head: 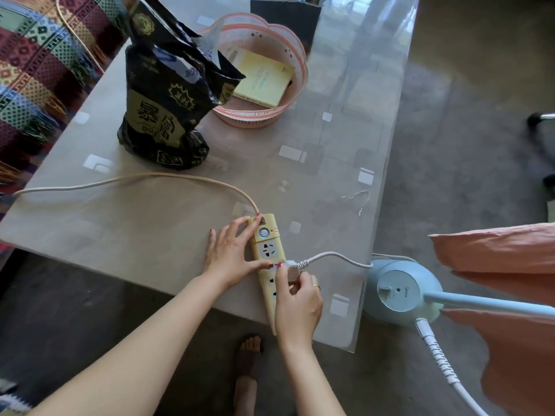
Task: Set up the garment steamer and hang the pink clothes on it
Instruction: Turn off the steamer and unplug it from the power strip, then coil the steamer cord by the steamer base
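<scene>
We are plugging in the steamer (402, 291), which stands on the floor beside the worktop (150, 223). Our right hand (297, 301) pinches its plug (292, 270) at the power strip (268, 265); our left hand (231, 253) rests flat, steadying it. Next, we judge, comes a firm push home. The pink clothes (510, 295) already hang nearby.

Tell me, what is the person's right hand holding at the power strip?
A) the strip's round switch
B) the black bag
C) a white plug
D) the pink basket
C: the right hand pinches the white plug against the yellow power strip, while the left hand rests on the strip to steady it; the plug's cord runs off toward the blue steamer base.
</scene>
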